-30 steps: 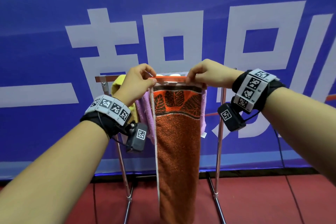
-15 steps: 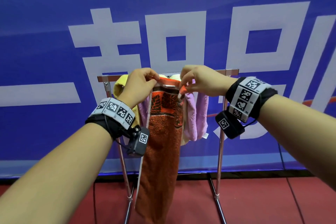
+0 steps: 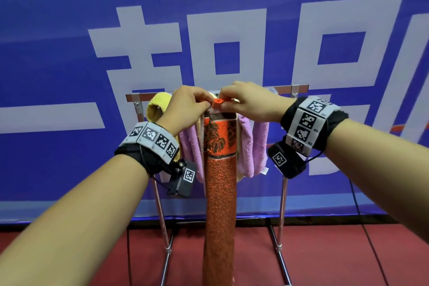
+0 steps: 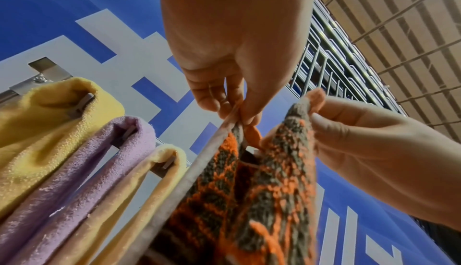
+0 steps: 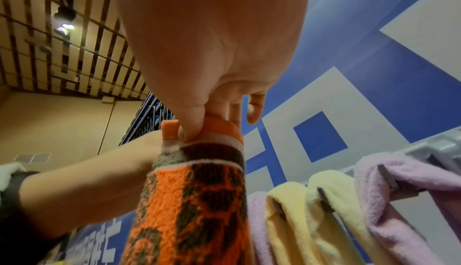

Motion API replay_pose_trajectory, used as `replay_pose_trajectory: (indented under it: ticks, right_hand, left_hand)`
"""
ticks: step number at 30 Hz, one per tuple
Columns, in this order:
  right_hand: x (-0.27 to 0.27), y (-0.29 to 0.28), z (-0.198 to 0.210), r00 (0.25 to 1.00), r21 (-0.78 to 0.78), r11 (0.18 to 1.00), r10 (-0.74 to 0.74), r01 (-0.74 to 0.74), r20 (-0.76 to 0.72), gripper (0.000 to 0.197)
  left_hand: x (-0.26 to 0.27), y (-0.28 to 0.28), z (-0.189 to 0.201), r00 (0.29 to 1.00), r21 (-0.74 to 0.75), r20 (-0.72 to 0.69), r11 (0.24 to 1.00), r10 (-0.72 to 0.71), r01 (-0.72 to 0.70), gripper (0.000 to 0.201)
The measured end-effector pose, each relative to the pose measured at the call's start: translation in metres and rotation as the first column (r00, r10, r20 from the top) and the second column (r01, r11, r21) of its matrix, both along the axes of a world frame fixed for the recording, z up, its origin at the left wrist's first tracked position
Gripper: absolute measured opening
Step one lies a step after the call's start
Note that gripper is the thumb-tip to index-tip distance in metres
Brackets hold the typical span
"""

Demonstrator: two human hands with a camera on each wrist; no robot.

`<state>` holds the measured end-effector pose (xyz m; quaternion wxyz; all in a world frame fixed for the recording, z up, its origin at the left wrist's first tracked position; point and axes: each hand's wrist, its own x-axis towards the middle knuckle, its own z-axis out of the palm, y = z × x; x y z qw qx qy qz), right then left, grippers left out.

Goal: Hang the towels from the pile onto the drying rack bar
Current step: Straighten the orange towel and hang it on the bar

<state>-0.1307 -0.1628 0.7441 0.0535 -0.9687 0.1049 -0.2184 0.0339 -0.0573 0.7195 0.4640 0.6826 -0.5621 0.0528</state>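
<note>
Both hands have drawn together since a second ago, so the orange patterned towel (image 3: 220, 183), then spread wide between them, is now gathered into a narrow column. Its long axis runs vertical: the top edge points up at the hands, and the body hangs straight down below them toward the red floor (image 3: 336, 258), its bottom end out of sight. The left hand (image 3: 185, 109) pinches one top corner between thumb and fingers, and the right hand (image 3: 248, 103), just beside it and nearly touching, pinches the other corner, where a small orange flap sticks up above the thumb in the right wrist view. The towel sits in front of the drying rack bar (image 3: 287, 89), which runs crosswise just beyond the knuckles; whether it touches the bar cannot be told.

One towel is held. Behind the hands, towels already drape over the bar: a yellow towel (image 4: 49, 115) farthest out past the left hand, a lilac towel (image 4: 104, 160) next, a pale yellow towel (image 4: 139, 186) nearest the held one, and a pink-lilac towel (image 5: 399, 196) beyond the right hand. Two metal uprights carry the bar, before a blue banner (image 3: 69, 7) with white characters.
</note>
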Motion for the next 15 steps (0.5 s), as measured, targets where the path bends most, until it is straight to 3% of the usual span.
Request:
replay_pose_trajectory:
  ticks: [3, 7, 15]
  right_hand:
    - [0.002, -0.003, -0.003, 0.999, -0.027, 0.999, -0.035, 0.034, -0.013, 0.027]
    - [0.004, -0.006, -0.01, 0.991, -0.098, 0.993, -0.052, 0.065, 0.127, 0.028]
    - [0.004, -0.007, -0.013, 0.956, -0.114, 0.983, -0.112, 0.147, 0.272, 0.023]
  left_hand:
    - [-0.002, -0.002, -0.001, 0.997, -0.006, -0.061, 0.999, -0.037, 0.036, 0.016]
    - [-0.002, -0.001, -0.001, 0.985, -0.009, -0.152, 0.997, -0.078, 0.077, 0.02]
    - [-0.002, 0.0, 0.002, 0.979, -0.012, -0.171, 0.994, -0.107, 0.107, 0.021]
